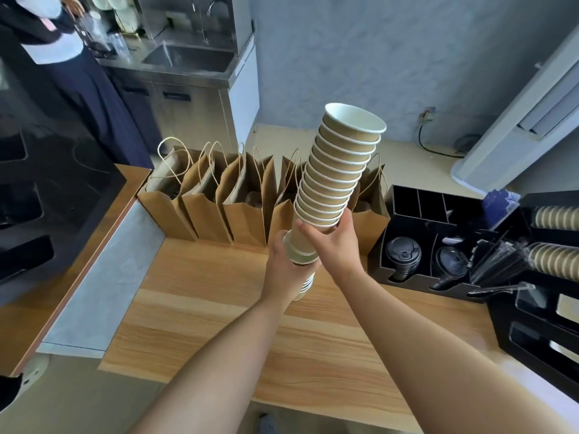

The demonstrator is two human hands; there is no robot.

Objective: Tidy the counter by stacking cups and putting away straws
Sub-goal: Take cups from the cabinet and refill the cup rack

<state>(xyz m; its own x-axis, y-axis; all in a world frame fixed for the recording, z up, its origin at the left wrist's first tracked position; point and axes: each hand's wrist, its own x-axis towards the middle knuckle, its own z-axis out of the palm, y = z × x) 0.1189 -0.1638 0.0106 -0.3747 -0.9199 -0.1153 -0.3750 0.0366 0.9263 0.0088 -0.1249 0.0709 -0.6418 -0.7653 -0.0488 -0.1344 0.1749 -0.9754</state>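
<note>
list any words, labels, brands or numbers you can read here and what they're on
None can be read.
Paper cups: plain brown, no print showing.
Paper bags: plain on the sides in view.
Black lids: raised marks, too small to read.
Blue packets: blurred, unreadable.

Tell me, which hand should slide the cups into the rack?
Probably the right hand. It grips the tall paper cup stack and is nearer the black cup rack. The left hand holds the short bottom cups.

Tan cups [340, 170] with white rims; wood-grain counter [219, 308]; black organizer [407, 277].
</note>
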